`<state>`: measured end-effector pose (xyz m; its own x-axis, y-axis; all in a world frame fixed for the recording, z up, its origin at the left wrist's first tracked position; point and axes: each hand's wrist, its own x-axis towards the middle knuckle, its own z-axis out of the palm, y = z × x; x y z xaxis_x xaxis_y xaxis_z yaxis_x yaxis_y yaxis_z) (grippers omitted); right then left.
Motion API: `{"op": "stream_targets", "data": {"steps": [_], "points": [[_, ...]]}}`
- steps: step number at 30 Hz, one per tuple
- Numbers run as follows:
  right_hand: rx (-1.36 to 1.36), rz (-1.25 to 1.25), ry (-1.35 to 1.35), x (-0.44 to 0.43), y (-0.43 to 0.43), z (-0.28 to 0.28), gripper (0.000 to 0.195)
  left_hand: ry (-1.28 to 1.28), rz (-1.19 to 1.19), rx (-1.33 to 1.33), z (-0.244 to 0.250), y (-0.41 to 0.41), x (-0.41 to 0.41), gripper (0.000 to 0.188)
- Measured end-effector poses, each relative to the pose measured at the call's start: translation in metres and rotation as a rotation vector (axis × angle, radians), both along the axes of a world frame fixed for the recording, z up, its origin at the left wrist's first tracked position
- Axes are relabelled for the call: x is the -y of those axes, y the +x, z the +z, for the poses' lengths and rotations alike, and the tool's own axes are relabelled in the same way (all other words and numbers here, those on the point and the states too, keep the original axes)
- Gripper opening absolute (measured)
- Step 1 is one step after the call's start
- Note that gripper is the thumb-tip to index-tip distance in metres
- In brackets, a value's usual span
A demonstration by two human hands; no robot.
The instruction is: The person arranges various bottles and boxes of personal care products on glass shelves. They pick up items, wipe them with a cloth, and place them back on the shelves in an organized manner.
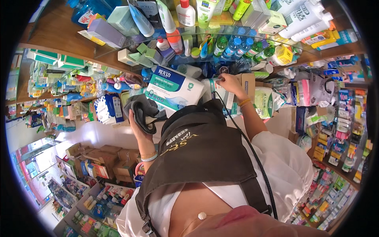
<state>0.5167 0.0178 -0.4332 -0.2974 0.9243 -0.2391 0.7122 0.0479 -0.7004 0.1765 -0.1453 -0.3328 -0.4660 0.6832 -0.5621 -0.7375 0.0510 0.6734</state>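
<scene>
A dark grey cloth (143, 111) is bunched in my left hand (136, 127), beside the lower left end of a large pack of medical pad sheets (174, 87). The pack is white, blue and teal and lies tilted in front of my chest. To its right, the bent fingers of my right hand (232, 84) are on the upper edge of a white and teal package (211, 86); the fingertips are partly hidden. A cardboard box (247, 86) stands just right of that hand. The dark apron (204, 151) covers the lower side of these things.
Above my hands, a glass shelf (204, 29) carries tubes, bottles and cartons. Small drink bottles (235, 47) with blue and green caps stand below it. A green and white pack (263, 102) sits at right. Cardboard boxes (103, 160) are stacked lower left. A black cord (251, 145) crosses my chest.
</scene>
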Motion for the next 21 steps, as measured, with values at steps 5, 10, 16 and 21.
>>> {"op": "stream_targets", "data": {"steps": [5,10,16,21], "points": [[-0.093,0.069,-0.038,0.010,-0.003,-0.036,0.033,-0.022,-0.046,0.021,0.002,0.021,-0.007,0.045],[-0.161,0.064,-0.131,0.016,-0.001,-0.045,0.037,-0.013,-0.025,-0.003,-0.009,0.029,-0.008,0.040],[-0.199,0.009,-0.130,0.002,0.006,-0.051,0.038,0.012,-0.052,0.046,-0.009,0.041,-0.011,0.042],[-0.156,-0.019,0.015,-0.013,0.013,-0.040,0.035,-0.106,-0.066,0.004,0.002,0.053,-0.016,0.044]]}}
